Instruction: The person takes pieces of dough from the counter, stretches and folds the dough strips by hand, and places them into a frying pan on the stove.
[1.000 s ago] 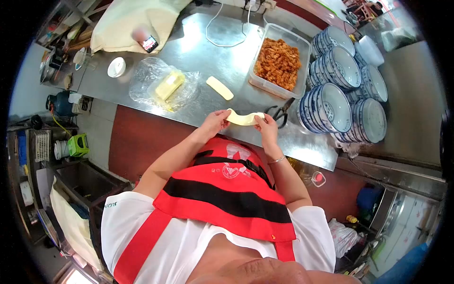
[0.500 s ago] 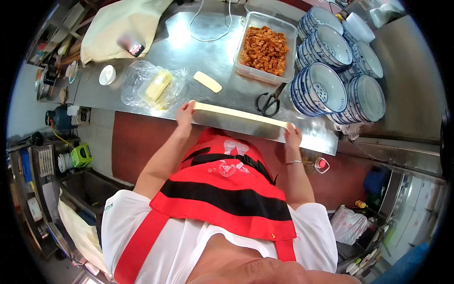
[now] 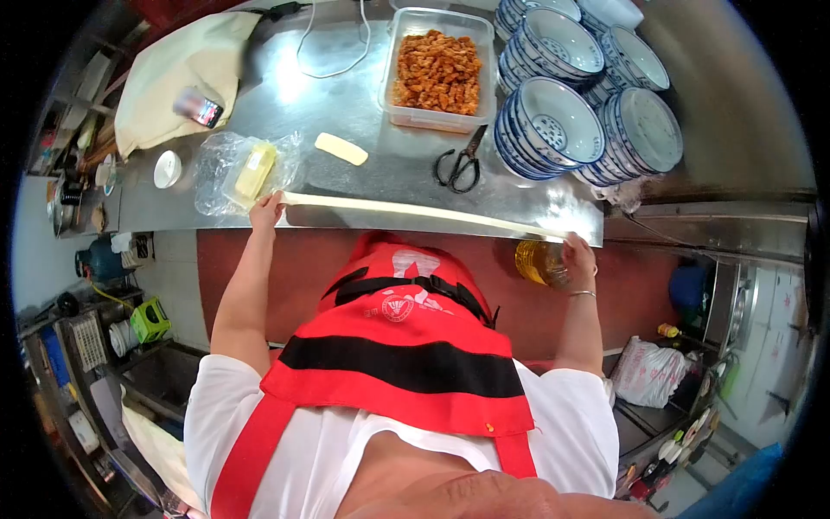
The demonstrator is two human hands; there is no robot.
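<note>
A long, thin strip of pale dough (image 3: 415,209) is stretched above the front edge of the steel table (image 3: 380,173). My left hand (image 3: 266,210) pinches one end, and my right hand (image 3: 577,255) pinches the other. A short flat dough piece (image 3: 341,148) lies on the table behind the strip. Beside my left hand, more pale dough (image 3: 255,170) rests on crumpled clear plastic wrap (image 3: 212,177). Black scissors (image 3: 460,164) lie between the strip and a clear plastic box (image 3: 437,121) of reddish-brown food (image 3: 438,73).
Stacks of blue-and-white bowls (image 3: 558,121) stand at the table's right. A small white bowl (image 3: 168,169), a cream cloth (image 3: 177,82) and a phone-like device (image 3: 206,111) are at the left. A white cable (image 3: 333,72) lies behind. A bottle of yellow liquid (image 3: 540,262) is below the table edge.
Both hands have moved far apart, drawing the short dough strip out long and thin between them. The view has shifted, so the table items appear further left and higher.
</note>
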